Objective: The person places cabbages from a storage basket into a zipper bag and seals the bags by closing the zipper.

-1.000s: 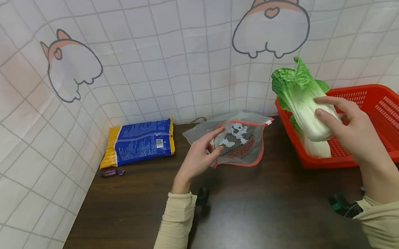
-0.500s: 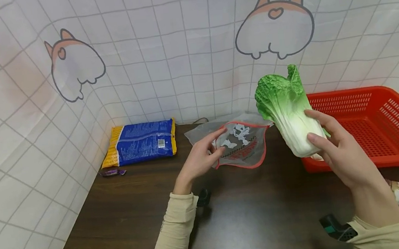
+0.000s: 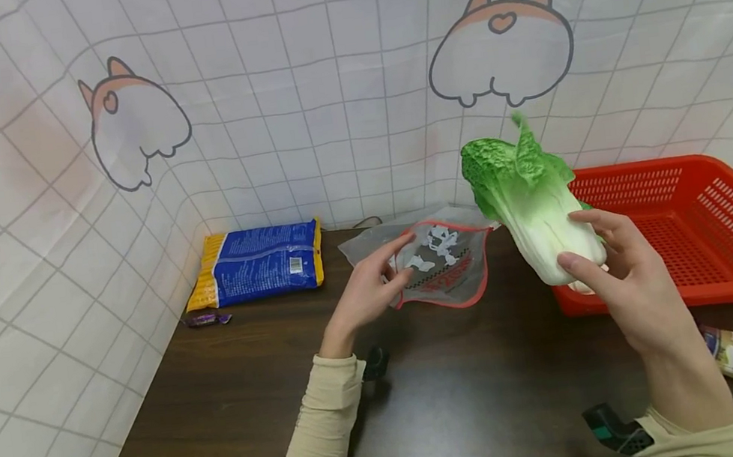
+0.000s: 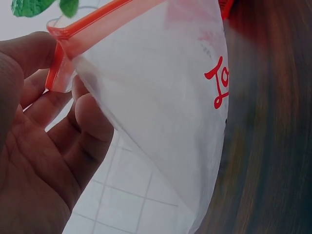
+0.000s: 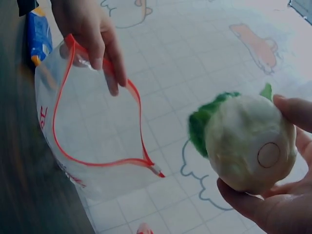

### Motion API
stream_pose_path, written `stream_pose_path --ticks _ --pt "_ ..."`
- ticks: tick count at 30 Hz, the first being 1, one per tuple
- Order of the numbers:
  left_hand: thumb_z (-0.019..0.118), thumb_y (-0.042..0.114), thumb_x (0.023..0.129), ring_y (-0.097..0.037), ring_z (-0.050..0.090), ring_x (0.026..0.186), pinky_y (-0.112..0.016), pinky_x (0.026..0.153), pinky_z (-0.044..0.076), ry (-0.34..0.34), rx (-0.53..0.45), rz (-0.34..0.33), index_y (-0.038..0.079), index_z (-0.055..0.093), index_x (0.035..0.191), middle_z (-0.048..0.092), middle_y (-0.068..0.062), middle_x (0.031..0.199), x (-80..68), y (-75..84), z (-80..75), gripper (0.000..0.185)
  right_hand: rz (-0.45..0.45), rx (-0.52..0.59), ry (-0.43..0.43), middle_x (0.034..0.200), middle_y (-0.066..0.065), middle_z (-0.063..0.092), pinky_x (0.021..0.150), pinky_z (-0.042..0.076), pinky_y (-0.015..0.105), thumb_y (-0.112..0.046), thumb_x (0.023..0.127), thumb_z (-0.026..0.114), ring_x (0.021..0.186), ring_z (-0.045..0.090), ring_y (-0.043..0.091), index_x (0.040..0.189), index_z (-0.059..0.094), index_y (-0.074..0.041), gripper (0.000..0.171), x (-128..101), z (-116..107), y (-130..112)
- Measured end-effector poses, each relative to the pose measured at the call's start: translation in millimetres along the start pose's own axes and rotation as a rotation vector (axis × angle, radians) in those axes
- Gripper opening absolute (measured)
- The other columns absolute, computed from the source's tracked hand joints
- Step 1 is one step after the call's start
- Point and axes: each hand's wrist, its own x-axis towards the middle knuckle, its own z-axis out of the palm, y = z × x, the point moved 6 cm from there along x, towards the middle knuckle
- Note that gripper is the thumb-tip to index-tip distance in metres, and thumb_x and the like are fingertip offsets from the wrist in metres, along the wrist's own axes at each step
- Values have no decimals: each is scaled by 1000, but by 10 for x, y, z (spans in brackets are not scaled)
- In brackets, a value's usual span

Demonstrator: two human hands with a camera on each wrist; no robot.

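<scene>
Napa cabbage (image 3: 538, 220) has the right hand's (image 3: 642, 295) fingers pinching its fat end, so leaves stick out free. Left hand's (image 3: 367, 283) fingers pinch the zip bag (image 3: 470, 273) rim, guessing that props it open

This looks like a small staged recording booth (image 3: 13, 223): a rippled, grid-printed cloth (image 3: 382, 129) with cartoon corgi rumps (image 3: 501, 55) hangs behind and to the left of a dark wood-grain counter (image 3: 481, 396), and a black wrist camera (image 3: 613, 430) shows at each beige sleeve (image 3: 326, 414). Whether home or lab surrounds it, the views do not tell.
</scene>
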Motion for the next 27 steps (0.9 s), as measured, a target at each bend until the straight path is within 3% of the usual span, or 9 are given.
stream_pose_path --ticks 8,14,17,20,24,27 --pt "61 14 95 -9 51 60 -26 54 42 12 -9 -8 16 48 146 59 -2 130 28 17 17 53 -3 -108 -96 124 12 45 79 52 18 1 97 54 93 58 13 134 52 -6 38 -7 17 33" --pt "62 14 95 -10 49 58 -27 51 40 34 -8 -35 18 48 147 62 -2 107 22 -6 -23 53 7 -116 -198 113 12 50 77 53 20 3 98 52 87 60 13 134 52 -3 37 -26 -23 61" --pt "61 14 96 -11 48 57 -27 51 39 35 -12 -38 19 47 147 61 0 103 19 -18 -40 54 13 -20 -292 109 10 51 73 53 22 6 98 47 88 58 13 134 50 -4 38 -45 -42 110" --pt "60 14 96 -12 49 57 -26 52 39 27 -16 -34 19 46 148 62 1 103 17 -23 -44 54 1 181 -428 116 10 49 78 53 25 8 101 35 97 55 15 138 46 -5 40 -55 -1 175" --pt "57 7 95 -16 50 57 -27 51 39 13 -22 -30 17 46 148 62 -4 85 11 -22 -45 55 -24 476 -613 127 10 45 86 52 29 7 103 20 109 52 19 142 40 -4 45 -57 109 258" --pt "54 0 93 -16 50 56 -27 49 39 1 -27 -34 16 45 149 62 -7 87 7 -32 -41 59 -14 569 -678 125 9 48 86 51 29 5 103 15 107 54 19 141 39 -6 46 -53 158 336"
